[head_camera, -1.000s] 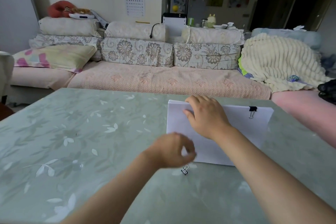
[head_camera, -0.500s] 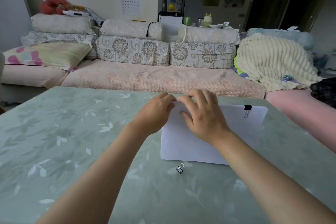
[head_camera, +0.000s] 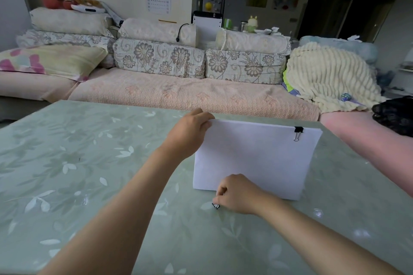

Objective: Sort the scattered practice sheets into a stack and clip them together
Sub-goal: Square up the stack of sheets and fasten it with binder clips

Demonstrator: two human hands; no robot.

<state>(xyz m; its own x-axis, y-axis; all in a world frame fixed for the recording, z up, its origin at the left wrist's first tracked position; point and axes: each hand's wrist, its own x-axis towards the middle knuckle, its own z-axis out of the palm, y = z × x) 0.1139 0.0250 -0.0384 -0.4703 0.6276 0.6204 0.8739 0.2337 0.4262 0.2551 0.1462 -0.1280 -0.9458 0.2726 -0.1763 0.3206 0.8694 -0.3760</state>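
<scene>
- Two binder clips are in view: a black clip (head_camera: pixel 298 133) clamped on the top edge of the paper stack (head_camera: pixel 257 158), near its right corner, and a loose clip (head_camera: pixel 216 206) on the table (head_camera: pixel 89 174), just below the stack's lower left corner.
- The left hand (head_camera: pixel 190 134) grasps the stack's upper left corner, at centre frame.
- The right hand (head_camera: pixel 237 194), fingers curled, pinches the loose clip at lower centre.

A white rectangular paper stack (head_camera: pixel 257 158) lies on the green leaf-patterned bench (head_camera: pixel 89 163), a small black binder clip (head_camera: pixel 215 206) just before its near-left corner.
</scene>
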